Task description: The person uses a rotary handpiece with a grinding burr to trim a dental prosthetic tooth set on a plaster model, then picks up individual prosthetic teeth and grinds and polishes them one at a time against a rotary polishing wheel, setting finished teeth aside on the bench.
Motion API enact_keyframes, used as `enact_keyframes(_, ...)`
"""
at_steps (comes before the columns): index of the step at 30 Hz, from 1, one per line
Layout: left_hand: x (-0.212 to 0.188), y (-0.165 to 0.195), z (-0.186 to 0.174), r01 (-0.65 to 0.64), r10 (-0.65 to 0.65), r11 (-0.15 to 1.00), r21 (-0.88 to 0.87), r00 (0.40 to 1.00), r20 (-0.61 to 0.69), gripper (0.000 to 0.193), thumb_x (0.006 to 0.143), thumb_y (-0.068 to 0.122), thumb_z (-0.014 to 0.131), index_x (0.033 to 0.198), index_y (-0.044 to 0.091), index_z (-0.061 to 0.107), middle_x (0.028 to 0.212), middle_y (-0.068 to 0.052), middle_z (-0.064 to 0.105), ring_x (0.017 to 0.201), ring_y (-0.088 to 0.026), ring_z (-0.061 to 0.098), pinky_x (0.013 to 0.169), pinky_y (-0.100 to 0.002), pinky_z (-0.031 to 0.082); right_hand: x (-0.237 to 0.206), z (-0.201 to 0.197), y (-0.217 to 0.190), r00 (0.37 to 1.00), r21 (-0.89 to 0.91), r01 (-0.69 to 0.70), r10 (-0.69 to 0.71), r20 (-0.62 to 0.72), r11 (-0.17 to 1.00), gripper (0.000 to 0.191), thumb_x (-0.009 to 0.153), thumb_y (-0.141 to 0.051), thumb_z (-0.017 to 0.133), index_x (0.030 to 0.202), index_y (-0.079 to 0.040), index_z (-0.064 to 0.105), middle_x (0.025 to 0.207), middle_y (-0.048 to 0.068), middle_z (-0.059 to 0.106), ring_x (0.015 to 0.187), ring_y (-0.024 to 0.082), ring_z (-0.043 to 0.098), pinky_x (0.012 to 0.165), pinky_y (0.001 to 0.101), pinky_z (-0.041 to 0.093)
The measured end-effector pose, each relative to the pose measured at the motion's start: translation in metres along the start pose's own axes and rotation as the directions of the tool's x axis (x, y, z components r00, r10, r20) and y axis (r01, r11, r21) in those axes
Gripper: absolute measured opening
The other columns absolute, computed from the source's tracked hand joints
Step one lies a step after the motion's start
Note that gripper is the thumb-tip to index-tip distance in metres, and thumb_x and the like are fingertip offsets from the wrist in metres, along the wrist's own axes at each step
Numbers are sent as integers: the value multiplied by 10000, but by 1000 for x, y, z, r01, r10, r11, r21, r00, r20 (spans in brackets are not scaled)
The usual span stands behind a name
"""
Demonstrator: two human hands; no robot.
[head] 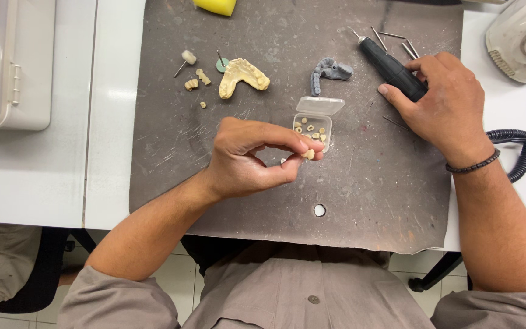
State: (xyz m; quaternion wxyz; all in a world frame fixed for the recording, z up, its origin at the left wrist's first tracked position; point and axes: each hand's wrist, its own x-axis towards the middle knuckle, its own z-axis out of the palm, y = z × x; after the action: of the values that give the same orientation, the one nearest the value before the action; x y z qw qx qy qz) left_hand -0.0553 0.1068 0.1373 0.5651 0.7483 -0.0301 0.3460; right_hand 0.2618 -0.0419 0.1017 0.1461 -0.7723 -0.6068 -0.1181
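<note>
I see the left hand [245, 158] pinching a small tooth piece [309, 154] just below the clear box [312, 125]. Right hand [442, 106] grips the black handpiece [391, 68], up-right of the box, tip pointing up-left.

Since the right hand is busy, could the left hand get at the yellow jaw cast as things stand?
Probably yes: nothing lies between the left hand and the yellow jaw cast, though its fingertips already pinch a small tooth piece.
</note>
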Motion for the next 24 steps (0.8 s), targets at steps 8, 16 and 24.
enact_keyframes(8, 1, 3, -1, 19, -19, 1000, -4, 1000, -3, 228, 918, -120, 722, 1096, 11, 666, 1081, -125, 771, 1092, -218, 777, 972, -316, 622, 0, -1, -1, 1000, -3, 3, -3, -8, 1000, 382, 943, -387, 889, 1089, -76, 724, 925, 49, 637, 837, 220, 648, 754, 364, 515)
enact_keyframes(16, -1, -8, 6, -139, 82, 913, 384, 983, 161, 194, 829, 7, 796, 988, 79, 712, 990, -50, 745, 903, -192, 755, 759, -319, 626, 1, -1, -1, 1000, 10, -16, 16, 8, 1000, 387, 937, -387, 883, 1092, -70, 725, 928, 60, 643, 852, 233, 651, 728, 365, 517)
enact_keyframes(24, -1, -18, 16, -234, -13, 720, 653, 937, 350, 321, 739, 140, 866, 993, 137, 670, 999, -22, 551, 976, -197, 544, 848, -387, 385, 0, 1, 3, 999, 53, -18, 21, -47, 998, 384, 1057, -333, 830, 1103, 4, 651, 924, 117, 671, 819, 280, 670, 752, 395, 521)
